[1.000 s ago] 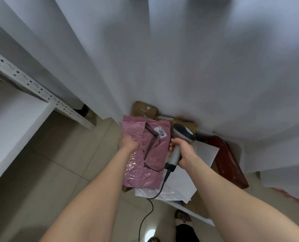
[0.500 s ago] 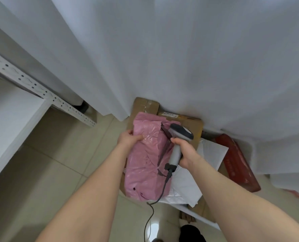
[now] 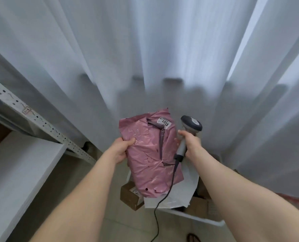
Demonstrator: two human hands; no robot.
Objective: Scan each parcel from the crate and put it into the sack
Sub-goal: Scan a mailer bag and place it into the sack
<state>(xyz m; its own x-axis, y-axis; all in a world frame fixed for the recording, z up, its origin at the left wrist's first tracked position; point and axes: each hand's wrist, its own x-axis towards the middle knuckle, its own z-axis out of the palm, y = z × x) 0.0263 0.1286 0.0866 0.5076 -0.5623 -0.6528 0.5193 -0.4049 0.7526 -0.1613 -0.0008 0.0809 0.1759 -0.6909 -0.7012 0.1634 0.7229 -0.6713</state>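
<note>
The pink parcel (image 3: 151,154) is pinched by the left hand (image 3: 121,151); the scanner (image 3: 189,135), gripped in the right hand (image 3: 191,145), should be aimed at the label (image 3: 164,122).

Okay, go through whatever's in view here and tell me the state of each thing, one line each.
Pink parcel: held up above the crate, label facing the camera.
Left hand: gripping the parcel's left edge.
Right hand: closed around the scanner.
Scanner: upright beside the parcel, cord hanging.
Crate: open, parcels inside.

2 bare forearms, no sleeves, bare hands
</note>
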